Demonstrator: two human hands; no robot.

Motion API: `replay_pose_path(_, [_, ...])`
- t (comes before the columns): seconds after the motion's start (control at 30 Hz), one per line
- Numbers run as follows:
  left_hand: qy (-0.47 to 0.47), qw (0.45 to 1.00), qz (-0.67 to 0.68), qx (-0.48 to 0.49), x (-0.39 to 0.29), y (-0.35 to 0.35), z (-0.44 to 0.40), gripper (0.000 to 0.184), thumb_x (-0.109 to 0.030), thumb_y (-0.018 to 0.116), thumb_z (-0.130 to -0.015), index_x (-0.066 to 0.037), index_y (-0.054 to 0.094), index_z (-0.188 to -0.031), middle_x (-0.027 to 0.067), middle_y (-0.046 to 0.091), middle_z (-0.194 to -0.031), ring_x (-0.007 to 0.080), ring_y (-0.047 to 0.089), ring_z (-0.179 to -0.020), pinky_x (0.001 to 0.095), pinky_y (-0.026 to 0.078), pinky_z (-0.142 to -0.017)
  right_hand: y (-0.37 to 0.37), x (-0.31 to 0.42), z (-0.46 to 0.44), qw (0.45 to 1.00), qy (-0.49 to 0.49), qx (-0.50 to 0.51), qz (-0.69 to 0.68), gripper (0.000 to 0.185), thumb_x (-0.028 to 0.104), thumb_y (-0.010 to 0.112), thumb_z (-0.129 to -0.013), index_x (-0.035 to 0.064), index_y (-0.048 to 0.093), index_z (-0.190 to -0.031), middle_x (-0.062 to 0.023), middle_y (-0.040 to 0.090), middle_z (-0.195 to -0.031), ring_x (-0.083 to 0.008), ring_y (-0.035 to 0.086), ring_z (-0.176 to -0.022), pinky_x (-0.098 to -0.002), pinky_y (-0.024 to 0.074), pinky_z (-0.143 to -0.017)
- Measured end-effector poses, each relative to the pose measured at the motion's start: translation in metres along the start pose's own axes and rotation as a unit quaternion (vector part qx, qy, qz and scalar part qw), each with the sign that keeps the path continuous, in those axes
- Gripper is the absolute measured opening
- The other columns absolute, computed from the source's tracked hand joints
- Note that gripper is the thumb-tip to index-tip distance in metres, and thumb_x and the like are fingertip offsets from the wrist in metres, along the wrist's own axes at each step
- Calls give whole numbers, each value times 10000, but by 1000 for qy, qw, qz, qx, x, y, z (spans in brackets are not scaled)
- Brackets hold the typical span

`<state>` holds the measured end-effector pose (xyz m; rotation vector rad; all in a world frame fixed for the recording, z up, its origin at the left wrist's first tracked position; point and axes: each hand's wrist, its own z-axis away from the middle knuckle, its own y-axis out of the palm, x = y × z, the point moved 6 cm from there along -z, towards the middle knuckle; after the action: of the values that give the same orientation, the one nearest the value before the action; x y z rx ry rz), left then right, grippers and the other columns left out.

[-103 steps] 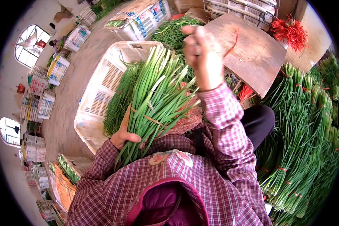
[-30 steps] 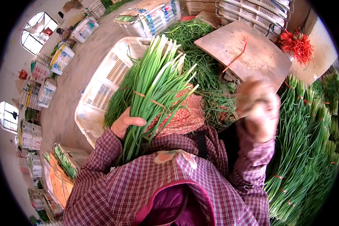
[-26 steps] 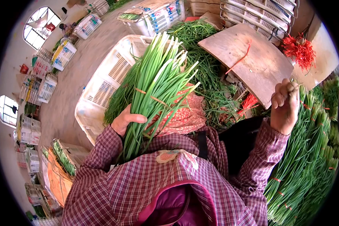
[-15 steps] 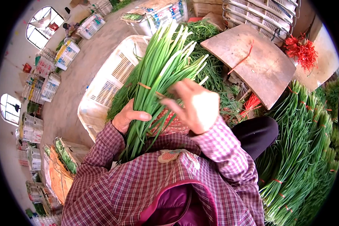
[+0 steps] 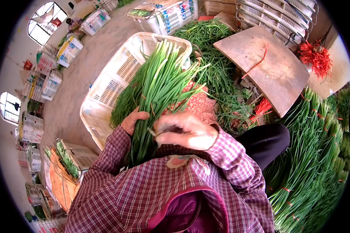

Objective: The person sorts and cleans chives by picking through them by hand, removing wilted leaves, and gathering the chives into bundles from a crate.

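My left hand is closed around the lower part of a thick bunch of garlic chives, thumb across the leaves. The pale stem ends point up and away from me. Close to the bunch's right side, my right hand has its thumb and forefinger curled together on a thin pale blade. Under the bunch, more chives lie in a white plastic crate. A red patterned cloth covers my lap beyond the right hand.
A brown board with a red tie on it stands to the right. Loose chives are heaped behind it. Tied chive bundles are stacked at my right. Red ties hang at the upper right, near stacked crates.
My right hand has moved down and left, nearer to me, along the bunch. The bunch has dipped lower, uncovering the crate's far rim and more of the red cloth.
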<state>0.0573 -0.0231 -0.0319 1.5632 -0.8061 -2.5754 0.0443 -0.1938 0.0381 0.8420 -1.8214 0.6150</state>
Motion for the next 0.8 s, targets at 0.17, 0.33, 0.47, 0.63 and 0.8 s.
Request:
replay_pose_path(0.17, [4,995,-91,-36,2,-5,-6,662,-143,639,-711,13,413,-1313,135,568,-1163,208,589,-1004,318,517,-824,-66,-15,23,961,-69,-115,241,207,211,656,-845,74,677,-999,-100,685,-813,-195,652,-630,-320,542,-558])
replay_pose_path(0.33, [28,983,-172,-61,1,15,-12,829,-109,691,-663,-32,316,-1398,108,529,-1186,215,518,-1104,330,412,-963,-74,-16,22,809,47,-268,521,208,280,674,-822,73,665,-816,-91,652,-716,-166,609,-507,-282,486,-401])
replay_pose_path(0.47, [66,970,-228,-45,-6,19,-14,882,-58,718,-647,-37,285,-1415,97,444,-1313,209,445,-1199,337,383,-1007,-32,-20,-20,823,42,-242,512,237,295,689,-796,68,623,-793,-62,616,-709,-181,598,-505,-317,491,-457])
replay_pose_path(0.63, [100,958,-260,-64,-16,24,-6,871,-35,750,-626,-22,329,-1389,82,454,-1320,191,405,-1241,331,331,-1044,-14,-20,-37,778,6,-273,566,262,267,702,-741,53,550,-744,-78,556,-687,-233,603,-541,-359,469,-457])
replay_pose_path(0.8, [68,964,-254,-49,-15,24,6,967,7,743,-622,-55,235,-1443,103,392,-1383,206,349,-1296,339,276,-1081,-5,-15,-44,811,16,-224,540,220,213,654,-738,33,531,-712,-116,560,-670,-291,604,-557,-399,476,-491])
